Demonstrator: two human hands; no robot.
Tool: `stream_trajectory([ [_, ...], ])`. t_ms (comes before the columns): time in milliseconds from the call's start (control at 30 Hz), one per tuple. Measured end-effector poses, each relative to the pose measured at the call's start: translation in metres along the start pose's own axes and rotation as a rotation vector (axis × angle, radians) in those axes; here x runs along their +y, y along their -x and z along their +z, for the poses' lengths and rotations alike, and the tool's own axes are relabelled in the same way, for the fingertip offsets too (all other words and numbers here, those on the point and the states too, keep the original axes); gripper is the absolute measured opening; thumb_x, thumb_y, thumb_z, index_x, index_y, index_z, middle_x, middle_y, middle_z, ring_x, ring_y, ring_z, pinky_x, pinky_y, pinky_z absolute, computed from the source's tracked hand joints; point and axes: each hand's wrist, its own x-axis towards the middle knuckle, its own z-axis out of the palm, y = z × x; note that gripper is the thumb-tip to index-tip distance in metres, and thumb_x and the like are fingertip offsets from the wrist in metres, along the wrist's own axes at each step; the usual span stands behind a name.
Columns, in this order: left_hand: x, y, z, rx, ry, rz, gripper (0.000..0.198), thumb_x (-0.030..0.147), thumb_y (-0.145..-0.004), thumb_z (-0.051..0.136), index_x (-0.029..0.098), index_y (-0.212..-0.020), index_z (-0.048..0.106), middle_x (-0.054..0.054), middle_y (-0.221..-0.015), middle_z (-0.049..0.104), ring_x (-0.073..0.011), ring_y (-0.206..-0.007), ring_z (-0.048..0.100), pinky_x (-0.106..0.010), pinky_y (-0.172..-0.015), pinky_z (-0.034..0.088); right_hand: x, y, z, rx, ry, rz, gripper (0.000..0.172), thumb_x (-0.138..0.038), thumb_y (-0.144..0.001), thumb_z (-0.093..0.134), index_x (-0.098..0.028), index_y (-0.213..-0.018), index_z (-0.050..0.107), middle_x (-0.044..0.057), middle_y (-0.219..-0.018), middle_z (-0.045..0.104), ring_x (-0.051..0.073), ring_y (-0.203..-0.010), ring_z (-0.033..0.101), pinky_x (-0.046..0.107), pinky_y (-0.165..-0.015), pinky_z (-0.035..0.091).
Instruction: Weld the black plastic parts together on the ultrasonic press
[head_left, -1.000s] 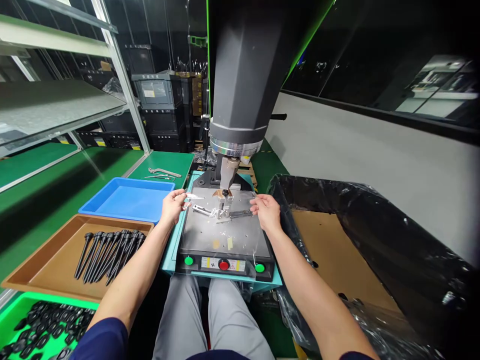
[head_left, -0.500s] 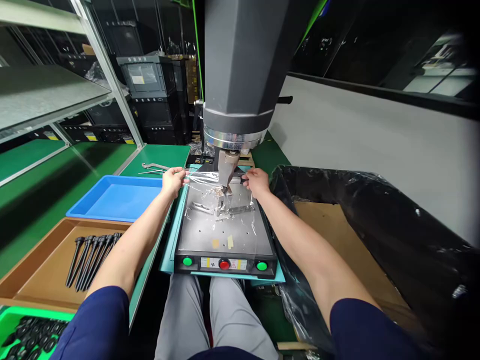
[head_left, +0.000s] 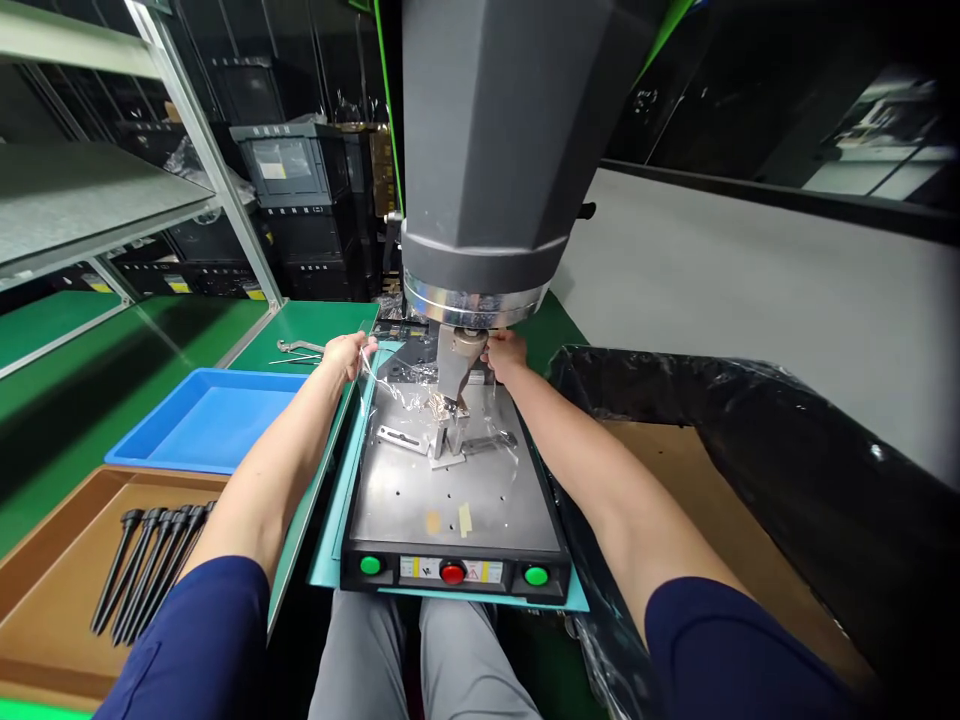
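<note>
A thin sheet of clear plastic film [head_left: 397, 398] lies crumpled over the back of a metal machine plate [head_left: 427, 510]. My left hand [head_left: 349, 355] pinches its edge at the plate's rear left. Behind the metal horn [head_left: 456, 365] of the grey machine head [head_left: 480, 150], my right hand [head_left: 507, 353] is closed at the film's other side, its fingertips partly hidden. The horn's tip comes down over a small upright metal fixture [head_left: 448, 438], with film bunched around it. Two slotted clamp bars, the left one [head_left: 403, 440] plainly seen, flank the fixture.
Green buttons and a red button [head_left: 452, 574] line the machine's front. On the left stand a blue tray [head_left: 217, 410] and a brown tray [head_left: 67, 570] with several black rods [head_left: 146, 570]. A wrench [head_left: 300, 347] lies behind. A black-lined bin [head_left: 750, 390] is at right.
My right hand has moved back behind the horn. The film, earlier stretched between both hands in front of the horn, now sags and bunches around it. The view has shifted slightly.
</note>
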Motion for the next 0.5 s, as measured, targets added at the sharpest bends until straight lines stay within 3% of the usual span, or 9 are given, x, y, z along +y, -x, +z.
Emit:
stream_trajectory([
  [167, -0.023, 0.018, -0.021, -0.095, 0.073, -0.217, 0.066, 0.062, -0.078, 0.061, 0.011, -0.118, 0.047, -0.019, -0.101, 0.062, -0.0255, -0.079, 0.070, -0.031, -0.057, 0.057, 0.009, -0.008, 0.010, 0.026, 0.007, 0.041, 0.004, -0.009, -0.082, 0.062, -0.014, -0.081, 0.062, -0.004, -0.049, 0.056, 0.009, -0.032, 0.052, 0.015, -0.029, 0.031],
  [333, -0.055, 0.076, -0.059, -0.186, -0.044, -0.381, 0.079, 0.069, -0.075, 0.056, 0.013, -0.129, 0.039, -0.021, -0.104, 0.064, -0.0283, -0.078, 0.071, -0.037, -0.060, 0.058, 0.020, -0.014, 0.010, 0.020, 0.003, 0.074, 0.008, -0.008, -0.080, 0.064, -0.015, -0.079, 0.061, -0.003, -0.052, 0.058, 0.010, -0.034, 0.054, 0.015, -0.031, 0.033],
  [400, -0.061, 0.097, -0.067, -0.289, -0.070, -0.376, 0.081, 0.071, -0.074, 0.057, 0.015, -0.130, 0.039, -0.019, -0.102, 0.067, -0.0267, -0.077, 0.071, -0.037, -0.061, 0.057, 0.021, -0.016, 0.009, 0.016, -0.002, 0.079, 0.008, -0.009, -0.079, 0.066, -0.015, -0.080, 0.061, -0.003, -0.053, 0.059, 0.010, -0.034, 0.054, 0.015, -0.031, 0.033],
  [500, -0.062, 0.111, -0.064, -0.360, -0.096, -0.177, 0.082, 0.056, -0.070, 0.073, 0.017, -0.133, 0.038, -0.012, -0.092, 0.071, -0.0198, -0.074, 0.070, -0.031, -0.067, 0.056, 0.018, -0.016, 0.009, 0.005, -0.007, 0.081, 0.007, -0.011, -0.081, 0.066, -0.015, -0.082, 0.060, -0.002, -0.053, 0.059, 0.010, -0.033, 0.053, 0.016, -0.031, 0.034],
])
